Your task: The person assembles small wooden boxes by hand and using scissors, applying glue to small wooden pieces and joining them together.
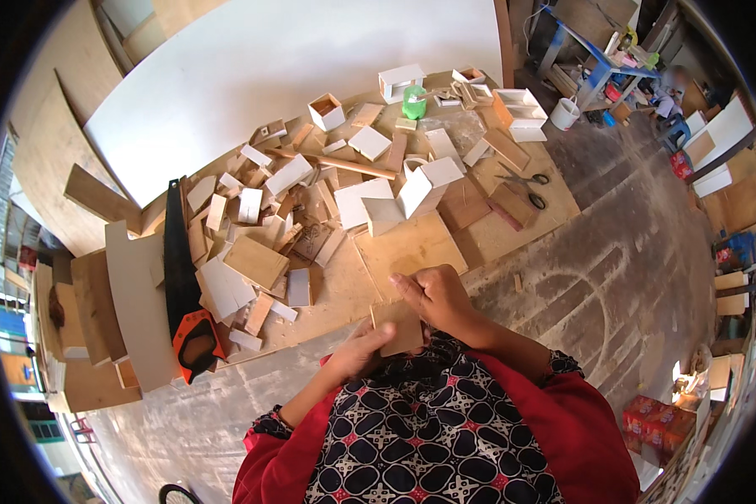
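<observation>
Both hands — left hand point(357, 349) beneath, right hand point(435, 296) curled over top — pinch a small plywood piece point(401, 328) close above the lap, seemingly steadying it, beyond them a scrap-strewn board point(412, 248) and handsaw point(185, 286).

small wood piece point(401, 328) | tan, flat | seemingly tilted | above lap

1. The small board point(401, 326) pinched between the left hand point(357, 351) and the right hand point(435, 296) looks like bare matt plywood.
2. The handsaw point(179, 260) has a dark, dull metal blade and a glossy orange-and-black handle, probably plastic.
3. The white offcuts point(290, 175) look smooth and painted.
4. The floor point(613, 244) is rough, dusty concrete.
</observation>
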A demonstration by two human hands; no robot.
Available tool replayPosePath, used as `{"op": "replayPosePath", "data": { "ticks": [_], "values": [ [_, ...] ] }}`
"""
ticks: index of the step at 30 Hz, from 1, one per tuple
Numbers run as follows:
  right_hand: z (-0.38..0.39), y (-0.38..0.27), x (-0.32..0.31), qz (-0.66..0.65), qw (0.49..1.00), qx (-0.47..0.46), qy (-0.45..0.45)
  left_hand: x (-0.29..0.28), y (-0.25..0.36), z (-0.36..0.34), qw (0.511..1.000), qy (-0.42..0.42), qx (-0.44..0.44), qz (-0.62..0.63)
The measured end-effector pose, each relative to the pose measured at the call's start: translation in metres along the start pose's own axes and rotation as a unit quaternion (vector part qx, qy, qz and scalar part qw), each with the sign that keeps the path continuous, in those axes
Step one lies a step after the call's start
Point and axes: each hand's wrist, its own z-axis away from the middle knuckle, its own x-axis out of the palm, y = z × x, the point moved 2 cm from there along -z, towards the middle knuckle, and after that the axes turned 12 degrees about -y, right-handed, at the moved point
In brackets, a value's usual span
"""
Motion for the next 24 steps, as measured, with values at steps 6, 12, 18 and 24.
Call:
{"op": "replayPosePath", "data": {
  "ticks": [6, 12, 18, 24],
  "values": [
    [0.013, 0.016, -0.05, -0.111, 0.991, -0.048, -0.065, 0.011, -0.021, -0.041, 0.988, 0.086, -0.069, 0.107],
    [0.026, 0.07, -0.103, -0.008, 0.989, -0.134, -0.069, 0.038, -0.037, -0.083, 0.987, 0.131, -0.058, 0.071],
    [0.007, 0.209, -0.185, 0.266, 0.956, 0.087, 0.083, 0.057, -0.038, -0.118, 0.977, 0.189, 0.063, 0.082],
    [0.015, 0.276, -0.222, 0.303, 0.943, 0.135, -0.034, 0.06, -0.05, -0.151, 0.948, 0.172, 0.163, 0.21]
  ]
}}
